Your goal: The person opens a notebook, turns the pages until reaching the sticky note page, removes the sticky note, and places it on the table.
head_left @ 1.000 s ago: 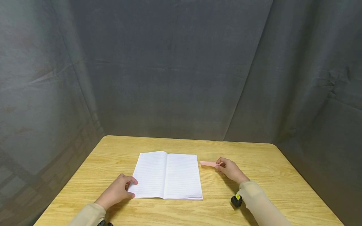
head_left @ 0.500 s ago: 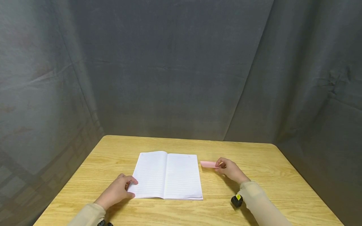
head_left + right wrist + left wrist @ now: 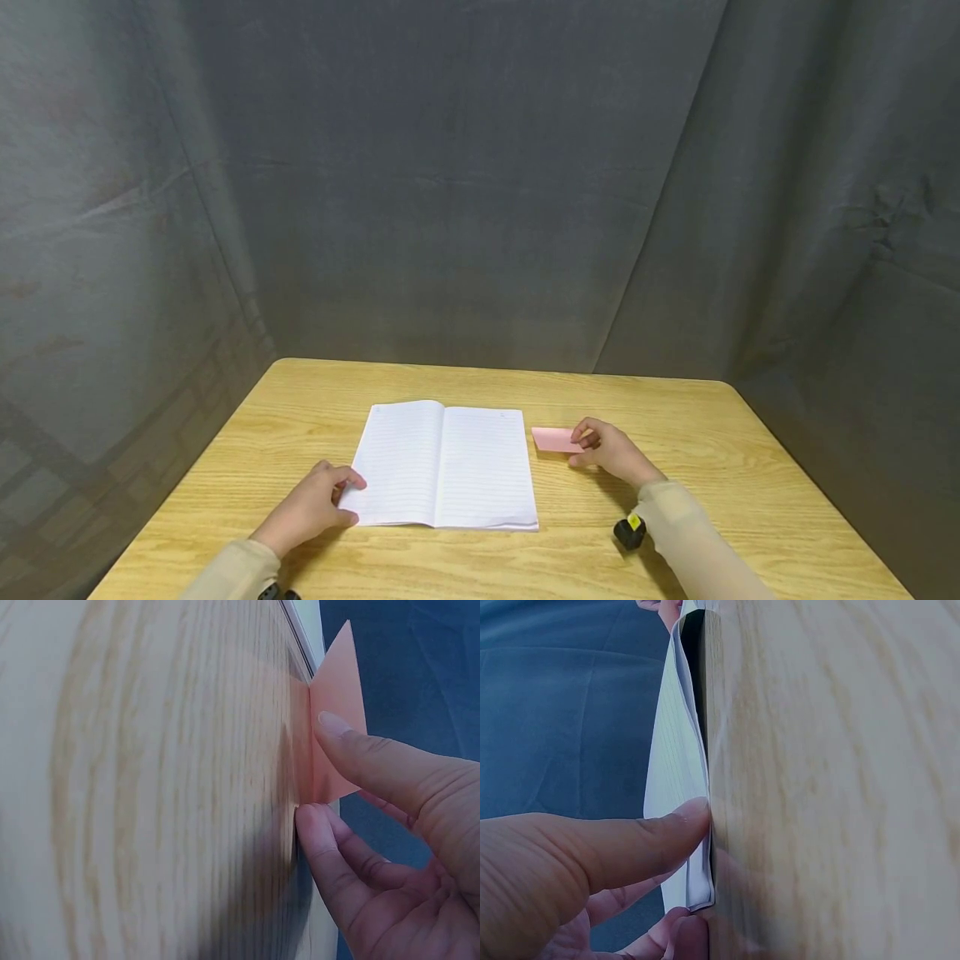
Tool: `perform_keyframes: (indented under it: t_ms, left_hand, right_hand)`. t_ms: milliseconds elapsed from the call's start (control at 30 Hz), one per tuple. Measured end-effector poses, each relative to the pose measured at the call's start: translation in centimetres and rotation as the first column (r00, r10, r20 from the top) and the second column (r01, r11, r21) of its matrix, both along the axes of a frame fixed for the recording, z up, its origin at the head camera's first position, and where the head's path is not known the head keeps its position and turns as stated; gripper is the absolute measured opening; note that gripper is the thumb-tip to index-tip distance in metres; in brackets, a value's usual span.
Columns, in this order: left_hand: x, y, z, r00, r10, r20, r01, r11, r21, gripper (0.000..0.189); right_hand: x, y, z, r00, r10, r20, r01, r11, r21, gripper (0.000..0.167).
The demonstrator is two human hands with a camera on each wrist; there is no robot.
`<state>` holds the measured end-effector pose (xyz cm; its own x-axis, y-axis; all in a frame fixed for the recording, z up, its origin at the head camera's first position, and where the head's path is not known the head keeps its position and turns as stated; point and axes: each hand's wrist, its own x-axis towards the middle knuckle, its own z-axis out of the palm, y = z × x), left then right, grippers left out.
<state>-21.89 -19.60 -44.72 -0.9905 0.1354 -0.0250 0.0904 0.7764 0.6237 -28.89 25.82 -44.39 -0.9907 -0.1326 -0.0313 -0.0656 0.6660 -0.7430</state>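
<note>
An open lined notebook (image 3: 480,467) lies left of the table's middle in the head view. My left hand (image 3: 311,507) rests at its near left corner, thumb by the near edge and index finger on the page. In the left wrist view, the thumb (image 3: 664,836) presses the page edge. To the notebook's right, my right hand (image 3: 606,448) pinches the right end of a pink sticky note (image 3: 553,440). The right wrist view shows the note (image 3: 341,712) rising from the table, thumb on its near face. Whether the paler pink strip below is a fold or a reflection I cannot tell.
The wooden table (image 3: 735,467) has rounded far corners. Dark grey cloth (image 3: 450,208) hangs behind it and along both sides. A small black device (image 3: 628,533) with a yellow mark is at the right sleeve's cuff.
The pink note has turned from a thin sliver to a broader face in the head view. My right fingers shift slightly on it. The left hand and notebook stay put.
</note>
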Motion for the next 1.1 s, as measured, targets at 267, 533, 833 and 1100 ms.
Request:
perform_keyframes:
  t_ms: [267, 533, 833, 1100]
  left_hand:
    - [0.0, 0.0, -0.1, 1.000, 0.002, -0.007, -0.002, 1.000, 0.000, 0.036]
    - [-0.2, 0.0, -0.2, 1.000, 0.000, 0.000, 0.000, 1.000, -0.005, 0.037]
    - [-0.3, -0.1, -0.3, 1.000, 0.001, 0.013, -0.001, 1.000, -0.013, 0.037]
    - [-0.4, -0.2, -0.3, 1.000, -0.005, 0.014, 0.006, 1.000, -0.017, 0.037]
  right_hand:
    - [0.1, 0.1, 0.1, 1.000, -0.001, 0.023, 0.001, 1.000, -0.026, 0.036]
    - [0.2, 0.3, 0.2, 0.999, 0.020, 0.025, -0.019, 0.999, -0.036, 0.035]
    - [0.5, 0.8, 0.6, 0.998, 0.062, 0.017, -0.060, 0.995, -0.083, 0.036]
    - [0.7, 1.7, 1.1, 0.997, 0.081, -0.005, -0.081, 0.996, -0.041, 0.035]
